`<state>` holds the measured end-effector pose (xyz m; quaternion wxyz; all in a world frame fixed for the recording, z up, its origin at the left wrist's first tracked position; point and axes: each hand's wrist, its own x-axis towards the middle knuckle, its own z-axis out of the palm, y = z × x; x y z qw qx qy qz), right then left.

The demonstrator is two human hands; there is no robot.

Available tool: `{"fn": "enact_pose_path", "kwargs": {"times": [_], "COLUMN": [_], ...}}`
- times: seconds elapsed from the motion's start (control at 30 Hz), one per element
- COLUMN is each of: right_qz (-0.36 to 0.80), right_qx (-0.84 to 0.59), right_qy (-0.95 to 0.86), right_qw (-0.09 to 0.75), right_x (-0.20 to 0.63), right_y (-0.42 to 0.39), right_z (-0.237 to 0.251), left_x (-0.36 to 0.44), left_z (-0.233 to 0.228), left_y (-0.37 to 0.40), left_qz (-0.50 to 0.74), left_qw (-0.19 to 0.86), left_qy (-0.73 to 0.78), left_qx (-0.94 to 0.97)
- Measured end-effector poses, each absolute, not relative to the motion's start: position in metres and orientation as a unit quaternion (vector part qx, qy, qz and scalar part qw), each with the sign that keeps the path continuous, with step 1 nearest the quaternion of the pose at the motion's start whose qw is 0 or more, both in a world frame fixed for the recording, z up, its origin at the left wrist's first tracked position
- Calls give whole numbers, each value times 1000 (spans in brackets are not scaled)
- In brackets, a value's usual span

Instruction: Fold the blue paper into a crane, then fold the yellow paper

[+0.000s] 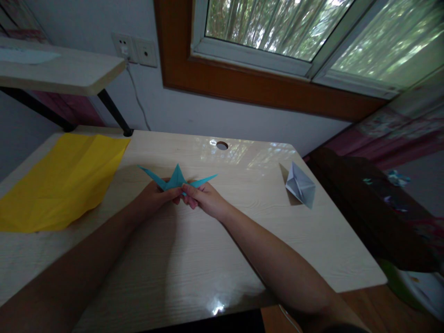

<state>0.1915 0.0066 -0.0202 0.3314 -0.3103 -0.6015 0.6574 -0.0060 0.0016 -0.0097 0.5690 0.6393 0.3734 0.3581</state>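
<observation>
A teal folded paper figure [176, 179] with three pointed tips is held just above the light wooden desk [194, 249], near its middle. My left hand [154, 196] pinches its lower left part. My right hand [204, 200] pinches its lower right part, fingertips meeting those of the left hand under the central point. Both forearms reach in from the near edge.
A large yellow paper sheet [62, 182] lies flat at the desk's left. A white folded paper piece [300, 185] rests at the right. A cable hole [222, 145] is at the desk's back. A raised shelf [58, 69] stands far left; dark furniture [364, 203] sits beyond the right edge.
</observation>
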Motion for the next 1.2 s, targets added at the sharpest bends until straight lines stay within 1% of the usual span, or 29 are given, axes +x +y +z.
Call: {"fn": "enact_pose_path", "kwargs": {"times": [0.1, 0.2, 0.5, 0.93, 1.1, 1.2], "right_qz": [653, 645, 640, 602, 583, 578], "right_qx": [-319, -334, -333, -356, -350, -345], "right_qy": [-603, -592, -529, -456, -393, -375], "right_qw": [330, 348, 446, 551, 619, 637], "right_x": [191, 191, 193, 196, 199, 199], "right_y": [6, 6, 8, 12, 19, 23], "right_z": [-21, -22, -23, -18, -17, -18], "left_x": [-6, -7, -10, -7, -7, -6], "left_z": [-8, -8, -21, -15, -15, -15], "left_y": [1, 0, 2, 1, 0, 1], "left_qz": [347, 348, 390, 414, 420, 436], "left_qw": [580, 577, 593, 634, 648, 641], "left_qy": [374, 390, 419, 399, 391, 398], "left_qx": [635, 627, 566, 516, 500, 490]}}
